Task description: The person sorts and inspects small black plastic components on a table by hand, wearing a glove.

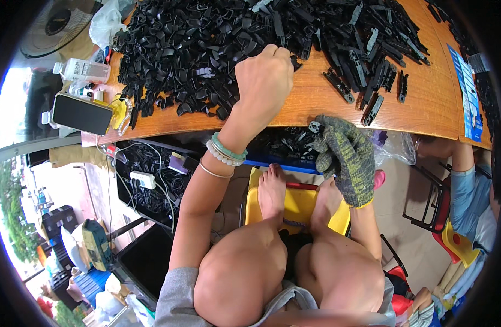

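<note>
Black plastic clips (207, 49) lie heaped across the far side of the wooden table (316, 103), w/ a second looser batch of longer clips (370, 38) spread to the right. Left hand (264, 76) is bare, curled into a closed fist at the near edge of the heap; looks like it's got a clip or two pinched inside, but can't tell exactly what, since the fingers hide it. Right hand (346, 158), in a knit work glove, hangs below the table edge w/ fingers bent round a small black part (315, 128) at the fingertips. Under the table a bin (283, 147) holds more black pieces. Risks, as I judge it: heap is loose, so dragging the fist back could sweep clips over the edge & onto the floor near the bare feet (272, 191); bulky glove gives poor feel, so the small part could slip & miss the bin.
</note>
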Demonstrator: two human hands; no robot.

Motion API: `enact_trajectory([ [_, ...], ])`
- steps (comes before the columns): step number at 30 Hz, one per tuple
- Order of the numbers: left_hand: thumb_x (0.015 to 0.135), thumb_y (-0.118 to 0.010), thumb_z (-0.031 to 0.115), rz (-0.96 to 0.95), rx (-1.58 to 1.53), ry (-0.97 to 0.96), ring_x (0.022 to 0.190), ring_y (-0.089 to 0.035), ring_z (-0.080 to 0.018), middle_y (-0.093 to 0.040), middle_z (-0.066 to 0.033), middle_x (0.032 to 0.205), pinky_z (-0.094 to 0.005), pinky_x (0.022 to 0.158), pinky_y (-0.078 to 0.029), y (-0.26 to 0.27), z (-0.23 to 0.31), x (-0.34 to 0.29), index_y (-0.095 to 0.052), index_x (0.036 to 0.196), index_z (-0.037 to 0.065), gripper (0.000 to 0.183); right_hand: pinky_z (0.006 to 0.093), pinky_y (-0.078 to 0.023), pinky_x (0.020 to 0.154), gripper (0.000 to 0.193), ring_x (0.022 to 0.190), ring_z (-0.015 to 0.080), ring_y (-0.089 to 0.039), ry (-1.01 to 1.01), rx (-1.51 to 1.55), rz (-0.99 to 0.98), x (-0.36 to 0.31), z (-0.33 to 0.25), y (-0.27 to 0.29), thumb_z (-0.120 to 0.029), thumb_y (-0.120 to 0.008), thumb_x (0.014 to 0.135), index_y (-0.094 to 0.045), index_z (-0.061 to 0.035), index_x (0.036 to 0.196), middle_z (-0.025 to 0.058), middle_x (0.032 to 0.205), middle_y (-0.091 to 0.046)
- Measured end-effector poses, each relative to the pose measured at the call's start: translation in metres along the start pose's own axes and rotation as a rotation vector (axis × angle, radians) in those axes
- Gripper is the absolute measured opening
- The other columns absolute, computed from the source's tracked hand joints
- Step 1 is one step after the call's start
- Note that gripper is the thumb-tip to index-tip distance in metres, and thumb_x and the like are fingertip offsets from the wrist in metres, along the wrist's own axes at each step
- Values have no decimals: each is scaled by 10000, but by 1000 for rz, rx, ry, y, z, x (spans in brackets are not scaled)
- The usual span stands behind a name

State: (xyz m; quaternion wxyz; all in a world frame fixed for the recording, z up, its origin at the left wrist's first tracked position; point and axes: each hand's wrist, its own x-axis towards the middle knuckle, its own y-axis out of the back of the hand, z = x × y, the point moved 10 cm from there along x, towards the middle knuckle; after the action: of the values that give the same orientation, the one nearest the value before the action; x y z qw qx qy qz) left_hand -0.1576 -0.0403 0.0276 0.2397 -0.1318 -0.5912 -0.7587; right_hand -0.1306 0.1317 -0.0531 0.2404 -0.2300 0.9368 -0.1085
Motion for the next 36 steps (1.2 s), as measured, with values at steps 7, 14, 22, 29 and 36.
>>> enact_trajectory([
  [7,743,-573,-86,-120,-727,123,540,-586,-76,-566,-19,608,-190,463,-417,20,10,-28,-562,729,-8,80,182,-376,434,229,550,58,-513,37,27,93,-6,-8,11,-129,-546,885,-598,11,1058,39,838,-629],
  [14,736,-590,-88,-281,-881,69,557,-604,-87,-604,-45,658,-185,511,-456,24,31,-38,-592,781,-35,70,176,-330,406,225,496,43,-464,176,-94,13,-9,-29,5,-133,-536,891,-603,10,1051,18,756,-602],
  [22,684,-606,-90,-282,-796,-62,590,-568,-122,-585,-68,679,-223,520,-457,38,46,-35,-609,791,-17,129,166,-331,432,229,516,29,-459,282,-230,-2,-11,-31,2,-128,-520,899,-596,13,1062,6,753,-590],
  [29,770,-617,-25,-265,-978,2,488,-515,-91,-546,-68,616,-209,489,-438,24,43,-42,-596,795,-33,34,344,-472,701,262,814,263,-582,910,-1025,-31,-39,-58,-24,25,-539,795,-587,-6,1051,146,975,-595],
  [36,928,-449,262,-225,-722,409,477,-479,-389,-433,-217,492,-425,461,-355,-8,35,-63,-459,526,-15,488,375,-470,739,275,854,314,-571,946,-1161,32,-43,-51,-27,55,-555,760,-591,-11,1024,162,984,-584],
])
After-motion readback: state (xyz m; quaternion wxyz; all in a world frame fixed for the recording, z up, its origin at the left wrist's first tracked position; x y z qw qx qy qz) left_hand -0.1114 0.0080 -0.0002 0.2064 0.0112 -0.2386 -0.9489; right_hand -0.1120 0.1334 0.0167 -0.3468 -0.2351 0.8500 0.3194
